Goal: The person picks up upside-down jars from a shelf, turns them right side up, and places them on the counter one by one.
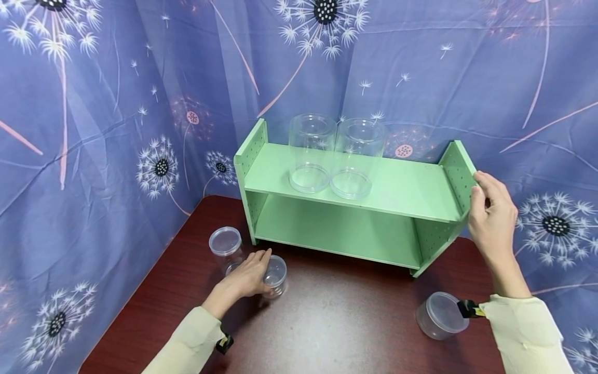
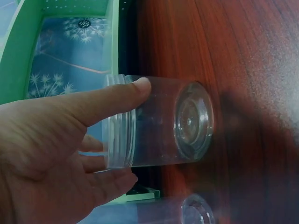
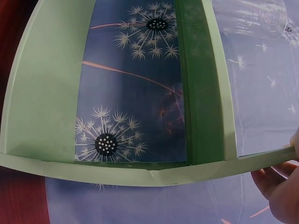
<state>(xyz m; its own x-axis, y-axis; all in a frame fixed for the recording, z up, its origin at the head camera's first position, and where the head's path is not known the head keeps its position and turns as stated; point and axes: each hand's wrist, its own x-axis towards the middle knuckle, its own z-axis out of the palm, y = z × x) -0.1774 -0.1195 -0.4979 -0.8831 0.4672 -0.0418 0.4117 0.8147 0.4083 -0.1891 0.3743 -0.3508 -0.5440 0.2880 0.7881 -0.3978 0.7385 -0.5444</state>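
My left hand [image 1: 246,276] holds a small clear plastic jar [image 1: 277,278] near the front left of a green two-tier shelf [image 1: 406,195]. In the left wrist view, the thumb lies along one side of this jar [image 2: 156,123], with the other fingers round its lid end. Just left of that hand stands another lidded clear jar [image 1: 226,243], partly behind the wrist. My right hand [image 1: 495,221] grips the upper edge of the shelf's right side panel. In the right wrist view, fingers and thumb of this hand [image 3: 284,193] pinch the panel's edge.
Two tall clear jars [image 1: 310,150] stand side by side on the upper tier. A wide lidded jar [image 1: 439,317] sits on the dark red table [image 1: 327,332] by the right sleeve. Blue dandelion-print cloth [image 1: 187,67] hangs behind and along the left.
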